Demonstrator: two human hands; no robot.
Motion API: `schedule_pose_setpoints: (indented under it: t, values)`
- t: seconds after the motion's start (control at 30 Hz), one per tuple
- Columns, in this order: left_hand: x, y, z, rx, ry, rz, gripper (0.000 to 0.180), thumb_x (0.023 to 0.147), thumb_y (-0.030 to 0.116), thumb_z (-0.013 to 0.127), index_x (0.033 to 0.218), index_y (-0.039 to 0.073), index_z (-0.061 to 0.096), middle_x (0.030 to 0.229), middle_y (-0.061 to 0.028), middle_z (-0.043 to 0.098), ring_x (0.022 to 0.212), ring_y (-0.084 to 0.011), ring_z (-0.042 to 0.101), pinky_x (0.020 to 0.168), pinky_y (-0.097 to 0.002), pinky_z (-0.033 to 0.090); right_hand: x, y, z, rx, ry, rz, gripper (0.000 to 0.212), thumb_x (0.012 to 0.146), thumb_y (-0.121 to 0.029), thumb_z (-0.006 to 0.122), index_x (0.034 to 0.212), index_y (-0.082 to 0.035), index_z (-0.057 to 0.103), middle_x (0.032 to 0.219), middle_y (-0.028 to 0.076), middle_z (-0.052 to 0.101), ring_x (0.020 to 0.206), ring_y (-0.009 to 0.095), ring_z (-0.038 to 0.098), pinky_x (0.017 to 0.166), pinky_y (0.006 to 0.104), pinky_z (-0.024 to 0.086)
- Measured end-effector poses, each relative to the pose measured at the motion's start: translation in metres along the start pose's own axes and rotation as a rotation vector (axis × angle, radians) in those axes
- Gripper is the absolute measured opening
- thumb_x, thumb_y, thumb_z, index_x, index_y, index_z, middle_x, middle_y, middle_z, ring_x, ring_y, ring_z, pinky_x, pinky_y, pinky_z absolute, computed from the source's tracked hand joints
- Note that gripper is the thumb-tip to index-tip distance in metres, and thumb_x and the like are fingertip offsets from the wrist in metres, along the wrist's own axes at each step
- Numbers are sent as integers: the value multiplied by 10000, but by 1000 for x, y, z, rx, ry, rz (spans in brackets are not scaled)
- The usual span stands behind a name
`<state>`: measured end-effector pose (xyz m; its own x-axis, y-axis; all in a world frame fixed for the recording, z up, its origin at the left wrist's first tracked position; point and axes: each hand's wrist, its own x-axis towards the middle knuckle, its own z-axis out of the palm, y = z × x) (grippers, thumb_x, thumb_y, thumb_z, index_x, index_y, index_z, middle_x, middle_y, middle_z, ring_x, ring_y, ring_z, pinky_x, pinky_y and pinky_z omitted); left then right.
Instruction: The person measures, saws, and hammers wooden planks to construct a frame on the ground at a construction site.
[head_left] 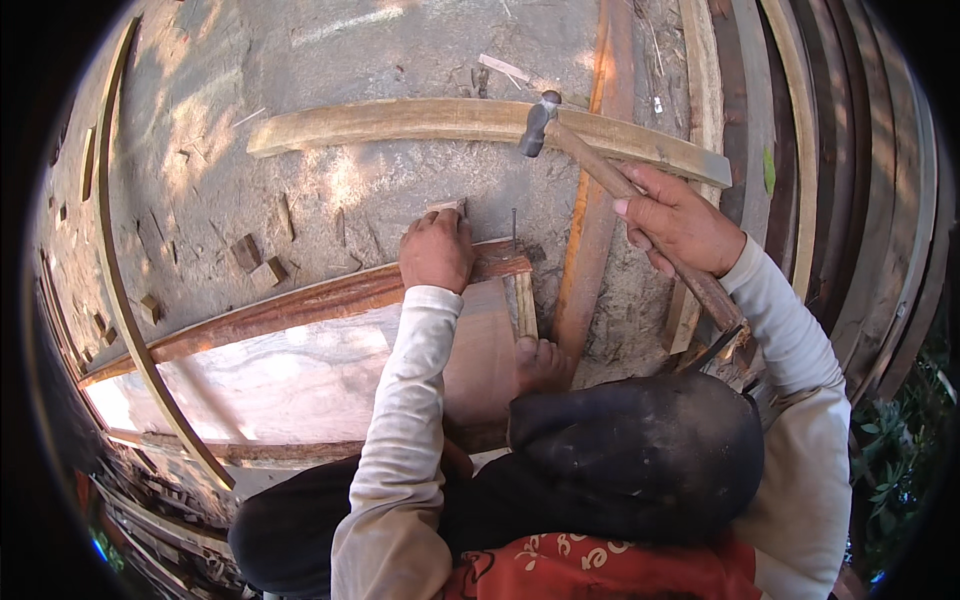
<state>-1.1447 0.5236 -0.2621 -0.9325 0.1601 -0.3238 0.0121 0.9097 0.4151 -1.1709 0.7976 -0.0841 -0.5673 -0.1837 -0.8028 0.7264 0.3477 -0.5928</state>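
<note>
My right hand (690, 225) is wrapped round the wooden handle of a hammer (590, 165), its dark metal head raised over the ground ahead. My left hand (437, 250) is closed at the far edge of a wooden frame (300, 310), and a small pale wood piece (450, 207) shows at its fingertips. Most of that piece is hidden by the fingers. A nail (514, 225) stands upright at the frame's right corner, just right of my left hand. A pale, thin wood panel (290, 375) lies inside the frame. My bare foot (543, 363) rests against the frame's short end (526, 305).
A loose timber strip (400, 118) lies across the dusty ground beyond the frame. A reddish plank (590, 230) runs away from me near the right corner. Long boards (870, 180) line the right side. Small wood offcuts (245, 252) lie at left, beside a long thin batten (120, 270).
</note>
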Motion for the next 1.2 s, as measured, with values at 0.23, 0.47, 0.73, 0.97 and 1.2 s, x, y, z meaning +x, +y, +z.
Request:
schedule_pose_setpoints:
  t: [0.23, 0.47, 0.73, 0.97, 1.2]
  values:
    - [-15, -4, -12, 100, 16, -122, 263, 954, 318, 536, 853, 101, 645, 830, -146, 710, 829, -344, 678, 732, -491, 537, -8, -80, -38, 77, 350, -396, 449, 1026, -261, 549, 1386, -7, 460, 708, 16, 518, 462, 93, 493, 405, 236, 395]
    - [-10, -4, -3, 94, 25, -62, 252, 964, 317, 522, 892, 104, 637, 820, -131, 714, 832, -323, 682, 728, -479, 542, 27, -38, 1, 23, 489, -282, 406, 1038, -291, 518, 1323, -7, 465, 707, 21, 509, 473, 123, 485, 431, 262, 410]
    - [-9, -4, -6, 87, -51, -107, 283, 980, 341, 542, 905, 80, 622, 878, -132, 721, 899, -332, 685, 790, -472, 534, 8, -94, -34, 81, 126, -259, 404, 1039, -295, 536, 1349, -39, 498, 725, 11, 516, 461, 69, 469, 430, 191, 403]
    - [-14, -5, -9, 94, -1, -75, 287, 978, 345, 528, 901, 91, 638, 880, -130, 717, 866, -333, 683, 762, -475, 540, 0, -37, -39, 265, 546, -724, 423, 1032, -231, 564, 1377, -27, 428, 756, 22, 528, 506, 92, 503, 461, 226, 429]
    - [-8, 0, -6, 160, -39, -13, 318, 995, 375, 476, 978, 120, 665, 913, -165, 714, 869, -385, 682, 761, -511, 531, -8, 208, 36, -144, 803, -436, 509, 935, -99, 696, 1402, -2, 519, 920, 56, 636, 736, 177, 621, 625, 322, 511]
